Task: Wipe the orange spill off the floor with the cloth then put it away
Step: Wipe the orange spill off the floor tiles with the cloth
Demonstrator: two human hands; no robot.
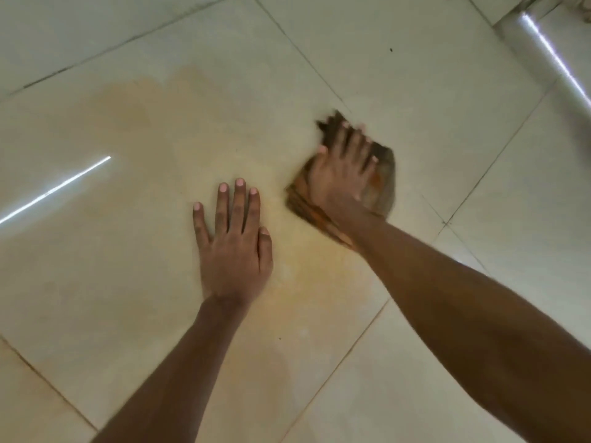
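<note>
A thin orange spill (153,129) is smeared across one large pale floor tile, faint at the upper left and stronger below my hands near the middle (307,282). My right hand (343,174) presses flat on a brownish, orange-stained cloth (382,183) at the right edge of that tile; the cloth is blurred. My left hand (235,241) lies flat on the wet tile just left of the cloth, fingers spread, holding nothing.
Glossy cream floor tiles (415,75) with dark grout lines fill the view. Bright light streaks reflect at the left (54,188) and the upper right (556,59). A small dark speck (391,50) lies on the far tile.
</note>
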